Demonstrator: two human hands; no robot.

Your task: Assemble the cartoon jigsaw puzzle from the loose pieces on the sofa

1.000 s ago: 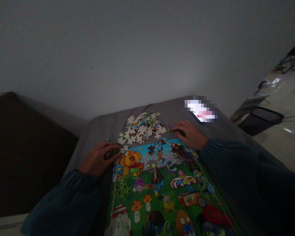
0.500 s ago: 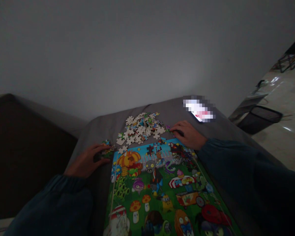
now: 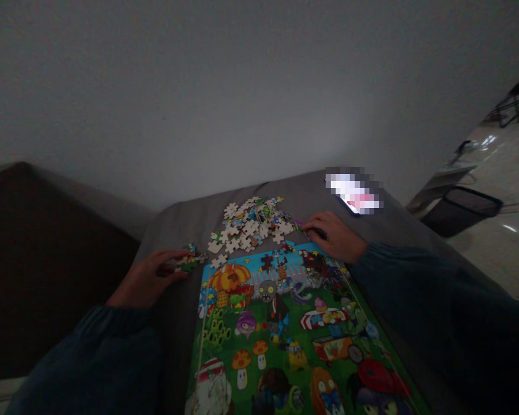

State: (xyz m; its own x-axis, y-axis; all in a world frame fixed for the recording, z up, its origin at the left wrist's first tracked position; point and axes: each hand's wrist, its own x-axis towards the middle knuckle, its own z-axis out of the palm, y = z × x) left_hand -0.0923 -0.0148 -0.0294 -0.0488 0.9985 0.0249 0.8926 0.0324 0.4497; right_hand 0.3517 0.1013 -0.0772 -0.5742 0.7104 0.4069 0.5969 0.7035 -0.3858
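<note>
A colourful cartoon jigsaw puzzle (image 3: 285, 328) lies largely assembled on a grey surface (image 3: 185, 219) in dim light. A heap of loose pieces (image 3: 251, 223), many face down and pale, lies just beyond its far edge. My left hand (image 3: 145, 280) rests left of the puzzle's top left corner, fingers stretched towards a small clump of joined pieces (image 3: 190, 260) at its fingertips. My right hand (image 3: 333, 235) sits at the puzzle's top right corner, fingers curled over a dark spot beside the heap; what is under them I cannot make out.
A lit phone screen (image 3: 354, 193) lies at the far right of the grey surface. A dark mesh bin (image 3: 461, 209) stands on the shiny floor to the right. A plain wall rises behind. A dark brown area (image 3: 47, 259) fills the left.
My left hand has slid left, away from the puzzle's corner, and its fingers have opened out beside the small clump of pieces. My right hand has barely moved.
</note>
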